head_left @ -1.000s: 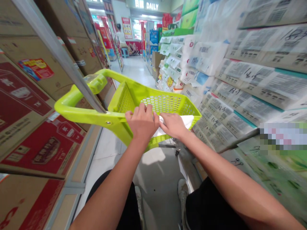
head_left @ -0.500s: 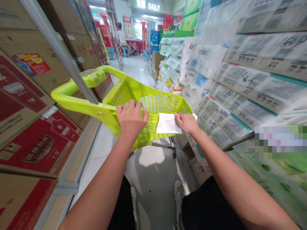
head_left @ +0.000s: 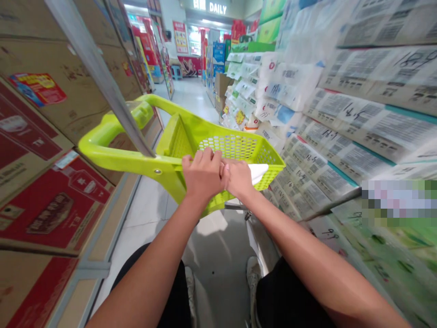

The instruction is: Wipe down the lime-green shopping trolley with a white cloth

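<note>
- Basket (head_left: 235, 148): lime green plastic, tilted, near rim under both grips.
- Left hand (head_left: 204, 175): fingers curled over the near rim, clenched on it.
- Right hand (head_left: 239, 179): touching the left, pressing a white cloth (head_left: 257, 171) on the rim; cloth sticks out just right of this grip.
- Left of grips: red cartons (head_left: 54, 200), metal pole (head_left: 99, 77).
- Right of grips: stacked tissue packs (head_left: 355, 118).

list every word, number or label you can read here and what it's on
"DAILY": white letters on the overhead sign at the far end of the aisle.
Handwritten prices on the wrapped packs at right: digits there, too blurred to read surely.
Print on the red cartons at left: too blurred to read.
Green cart and white cloth: no text.
</note>
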`<state>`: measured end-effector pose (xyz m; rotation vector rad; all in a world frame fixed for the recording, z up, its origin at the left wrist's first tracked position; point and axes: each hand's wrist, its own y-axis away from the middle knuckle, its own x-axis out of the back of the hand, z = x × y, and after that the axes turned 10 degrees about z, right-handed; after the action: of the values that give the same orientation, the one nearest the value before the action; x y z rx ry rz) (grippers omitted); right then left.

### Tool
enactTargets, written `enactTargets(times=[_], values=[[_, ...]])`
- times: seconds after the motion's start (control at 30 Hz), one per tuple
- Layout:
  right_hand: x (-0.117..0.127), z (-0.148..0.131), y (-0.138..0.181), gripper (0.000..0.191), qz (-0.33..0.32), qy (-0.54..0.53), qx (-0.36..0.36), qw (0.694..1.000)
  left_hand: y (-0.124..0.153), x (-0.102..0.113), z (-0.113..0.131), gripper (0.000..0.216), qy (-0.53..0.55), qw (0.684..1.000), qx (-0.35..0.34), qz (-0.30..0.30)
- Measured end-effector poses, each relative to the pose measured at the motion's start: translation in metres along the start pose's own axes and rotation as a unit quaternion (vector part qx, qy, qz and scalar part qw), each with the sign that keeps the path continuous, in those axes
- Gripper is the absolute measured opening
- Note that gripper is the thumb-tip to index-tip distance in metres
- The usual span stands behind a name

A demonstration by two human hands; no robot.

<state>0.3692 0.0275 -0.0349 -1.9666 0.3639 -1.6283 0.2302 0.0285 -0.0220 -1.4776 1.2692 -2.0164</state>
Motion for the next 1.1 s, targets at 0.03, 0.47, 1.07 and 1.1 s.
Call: enactTargets(times=[0.03, 0.47, 1.07, 1.1], values=[[0.0, -0.005, -0.001, 0.042, -0.002, 0.0, 0.006, 1.0, 0.001, 0.001, 0.0, 0.035, 0.002, 1.0, -0.005, -0.005], [0.0, 0.108, 0.026, 0.058, -0.033, 0.127, -0.146, 0.981, -0.011, -0.018, -0.058, 0.042, -0.044, 0.998, 0.041, 0.006], [-0.001, 0.036, 0.013, 0.053, 0.005, 0.067, -0.025, 0.997, -0.001, -0.007, -0.012, 0.04, -0.004, 1.0, 0.021, 0.01], [0.0, 0.052, 0.017, 0.055, 0.002, 0.09, -0.045, 0.995, -0.002, -0.008, -0.017, 0.039, -0.005, 1.0, 0.027, 0.009]])
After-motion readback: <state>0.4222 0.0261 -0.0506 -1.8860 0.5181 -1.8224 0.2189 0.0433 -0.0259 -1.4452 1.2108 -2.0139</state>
